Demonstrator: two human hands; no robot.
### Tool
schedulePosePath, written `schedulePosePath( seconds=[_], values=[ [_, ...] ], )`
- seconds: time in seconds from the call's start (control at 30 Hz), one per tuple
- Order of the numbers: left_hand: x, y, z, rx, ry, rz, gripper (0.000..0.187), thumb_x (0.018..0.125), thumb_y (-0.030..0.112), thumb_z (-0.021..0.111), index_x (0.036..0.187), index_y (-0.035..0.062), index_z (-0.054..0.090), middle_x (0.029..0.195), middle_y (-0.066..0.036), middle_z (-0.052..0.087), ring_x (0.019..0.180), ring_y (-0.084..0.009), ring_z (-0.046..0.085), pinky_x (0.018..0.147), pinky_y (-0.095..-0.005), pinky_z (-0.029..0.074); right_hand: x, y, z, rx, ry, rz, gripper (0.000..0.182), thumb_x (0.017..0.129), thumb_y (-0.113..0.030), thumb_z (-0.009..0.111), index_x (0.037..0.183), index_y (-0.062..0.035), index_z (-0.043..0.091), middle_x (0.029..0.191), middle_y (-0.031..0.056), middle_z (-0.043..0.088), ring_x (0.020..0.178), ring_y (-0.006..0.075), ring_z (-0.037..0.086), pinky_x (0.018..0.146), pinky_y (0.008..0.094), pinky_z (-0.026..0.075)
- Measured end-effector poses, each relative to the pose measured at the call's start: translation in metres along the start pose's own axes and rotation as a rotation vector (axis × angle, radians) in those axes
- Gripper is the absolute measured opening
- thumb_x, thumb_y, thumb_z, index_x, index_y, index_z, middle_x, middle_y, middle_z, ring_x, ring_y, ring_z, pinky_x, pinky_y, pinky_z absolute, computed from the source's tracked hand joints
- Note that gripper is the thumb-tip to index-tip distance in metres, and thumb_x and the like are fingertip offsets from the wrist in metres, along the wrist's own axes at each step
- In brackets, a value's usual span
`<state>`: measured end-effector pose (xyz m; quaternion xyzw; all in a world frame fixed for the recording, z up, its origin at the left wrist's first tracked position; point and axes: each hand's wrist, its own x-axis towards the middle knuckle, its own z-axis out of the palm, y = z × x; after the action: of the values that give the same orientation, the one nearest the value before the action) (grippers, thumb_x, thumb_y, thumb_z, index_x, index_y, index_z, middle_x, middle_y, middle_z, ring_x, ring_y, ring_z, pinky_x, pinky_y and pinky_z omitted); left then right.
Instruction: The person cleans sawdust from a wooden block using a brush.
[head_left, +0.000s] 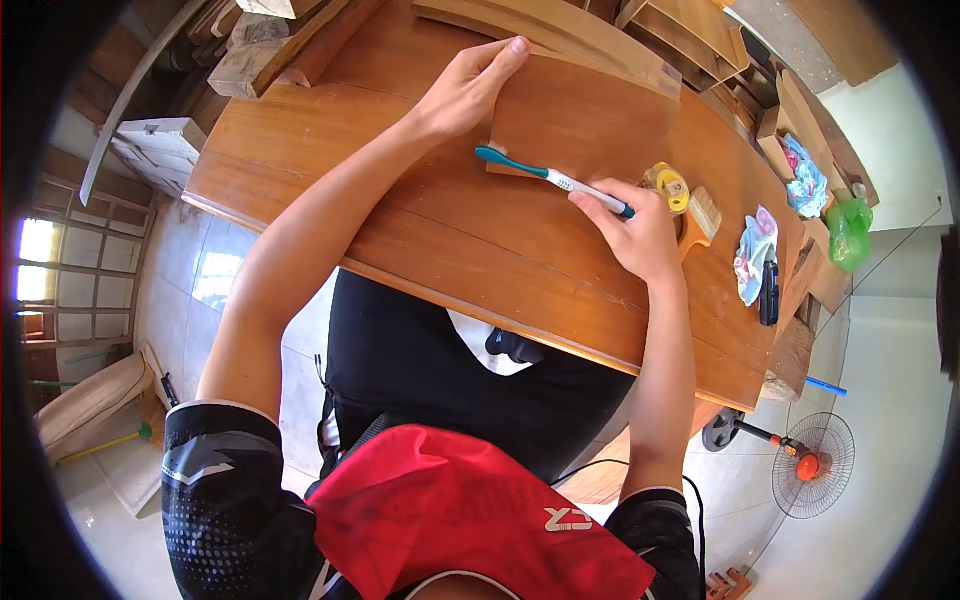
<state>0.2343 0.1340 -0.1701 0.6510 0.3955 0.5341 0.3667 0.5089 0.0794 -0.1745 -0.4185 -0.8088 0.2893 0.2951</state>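
In my right hand (pixel 632 228) is a toothbrush (pixel 562 181) with a teal and white handle, its head pointing left. The toothbrush lies over the lower part of a flat brown wooden board (pixel 590 120). My left hand (pixel 468 92) grips that board at its upper left, thumb stretched along the top edge; its other fingers are partly hidden. Just right of my right hand are a yellow tape measure (pixel 668 188) and a flat paintbrush (pixel 702 218) with an orange handle.
The wooden table (pixel 400 225) carries a crumpled cloth (pixel 755 250) and a black tool (pixel 769 293) at its right. Timber pieces (pixel 270 60) lie at the back left. A green plastic bag (pixel 850 234) sits far right, above a standing fan (pixel 812 466) on the floor.
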Motion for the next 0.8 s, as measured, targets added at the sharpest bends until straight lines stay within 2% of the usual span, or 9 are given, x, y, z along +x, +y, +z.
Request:
schedulePosePath(
  seconds=[0.1, 0.23, 0.37, 0.43, 0.47, 0.57, 0.6, 0.73, 0.8],
  values=[
    [-0.001, 0.002, -0.002, -0.005, -0.007, -0.066, 0.055, 0.111, 0.054, 0.04, 0.088, 0.005, 0.052, 0.08, 0.006, 0.034, 0.077, -0.0078, 0.033, 0.069, -0.0303, 0.036, 0.003, -0.004, -0.008, 0.052, 0.298, 0.166, 0.025, 0.095, -0.033, 0.076, 0.098, -0.0075, 0.078, 0.062, -0.0029, 0.054, 0.059, 0.0065, 0.045, 0.055, 0.0276, 0.036],
    [0.003, -0.011, -0.002, -0.016, 0.012, -0.078, 0.06, 0.11, 0.059, 0.036, 0.082, 0.0075, 0.046, 0.079, 0.006, 0.029, 0.076, -0.0079, 0.029, 0.067, -0.0308, 0.033, 0.0, -0.002, 0.0, 0.033, 0.065, 0.038, 0.028, 0.096, -0.033, 0.076, 0.094, -0.0054, 0.076, 0.06, -0.0036, 0.053, 0.058, 0.0054, 0.043, 0.052, 0.0262, 0.034],
    [0.001, -0.002, -0.002, -0.006, 0.026, -0.099, 0.062, 0.108, 0.063, 0.035, 0.081, 0.0082, 0.044, 0.079, 0.006, 0.03, 0.076, -0.0086, 0.03, 0.068, -0.0312, 0.033, 0.007, -0.01, 0.005, 0.023, 0.343, 0.13, 0.03, 0.096, -0.032, 0.075, 0.086, -0.0036, 0.07, 0.057, -0.0012, 0.049, 0.054, 0.0075, 0.043, 0.051, 0.0288, 0.035],
    [-0.004, 0.014, 0.001, -0.019, 0.042, -0.137, 0.061, 0.108, 0.063, 0.036, 0.082, 0.0084, 0.044, 0.08, 0.005, 0.032, 0.077, -0.0089, 0.032, 0.069, -0.0314, 0.033, 0.003, -0.012, 0.016, 0.016, 0.205, 0.051, 0.031, 0.097, -0.03, 0.074, 0.084, -0.0034, 0.069, 0.057, -0.0027, 0.047, 0.054, 0.0065, 0.041, 0.05, 0.0283, 0.033],
    [-0.002, 0.013, -0.001, 0.021, 0.012, -0.18, 0.061, 0.109, 0.061, 0.035, 0.088, 0.0063, 0.05, 0.086, 0.003, 0.042, 0.083, -0.0105, 0.038, 0.076, -0.0309, 0.036, 0.002, -0.012, 0.019, 0.013, 0.141, 0.009, 0.031, 0.098, -0.03, 0.073, 0.082, -0.0033, 0.068, 0.056, -0.0035, 0.045, 0.054, 0.006, 0.04, 0.05, 0.0281, 0.032],
    [0.003, 0.004, -0.011, 0.075, -0.041, -0.229, 0.063, 0.109, 0.058, 0.035, 0.099, 0.002, 0.061, 0.098, -0.001, 0.06, 0.093, -0.0133, 0.05, 0.09, -0.03, 0.041, 0.007, -0.013, 0.01, 0.051, 0.342, 0.084, 0.03, 0.097, -0.03, 0.074, 0.084, -0.0035, 0.069, 0.056, -0.0001, 0.045, 0.053, 0.0092, 0.04, 0.05, 0.029, 0.031],
    [0.003, 0.001, -0.009, 0.04, -0.032, -0.198, 0.063, 0.109, 0.058, 0.036, 0.098, 0.0018, 0.061, 0.096, 0.0, 0.06, 0.092, -0.0131, 0.05, 0.089, -0.0301, 0.041, 0.007, -0.012, 0.004, 0.072, 0.427, 0.126, 0.03, 0.096, -0.03, 0.075, 0.084, -0.0034, 0.069, 0.056, 0.0011, 0.045, 0.053, 0.0099, 0.04, 0.05, 0.0295, 0.032],
    [-0.001, 0.013, -0.005, -0.101, -0.026, -0.256, 0.059, 0.109, 0.053, 0.041, 0.101, -0.0001, 0.064, 0.097, -0.001, 0.061, 0.094, -0.0136, 0.052, 0.092, -0.0313, 0.042, -0.001, -0.008, 0.001, -0.021, 0.064, 0.052, 0.032, 0.095, -0.034, 0.076, 0.084, -0.0053, 0.073, 0.058, -0.0041, 0.05, 0.056, 0.0066, 0.042, 0.051, 0.028, 0.032],
    [0.0, 0.011, -0.001, -0.106, 0.0, -0.182, 0.061, 0.108, 0.055, 0.042, 0.107, -0.0023, 0.063, 0.094, 0.0, 0.056, 0.092, -0.0129, 0.048, 0.087, -0.0309, 0.041, 0.001, -0.007, -0.014, 0.027, 0.232, 0.176, 0.03, 0.095, -0.034, 0.076, 0.086, -0.0051, 0.074, 0.059, -0.0028, 0.052, 0.057, 0.0075, 0.044, 0.052, 0.0288, 0.034]
  ],
)
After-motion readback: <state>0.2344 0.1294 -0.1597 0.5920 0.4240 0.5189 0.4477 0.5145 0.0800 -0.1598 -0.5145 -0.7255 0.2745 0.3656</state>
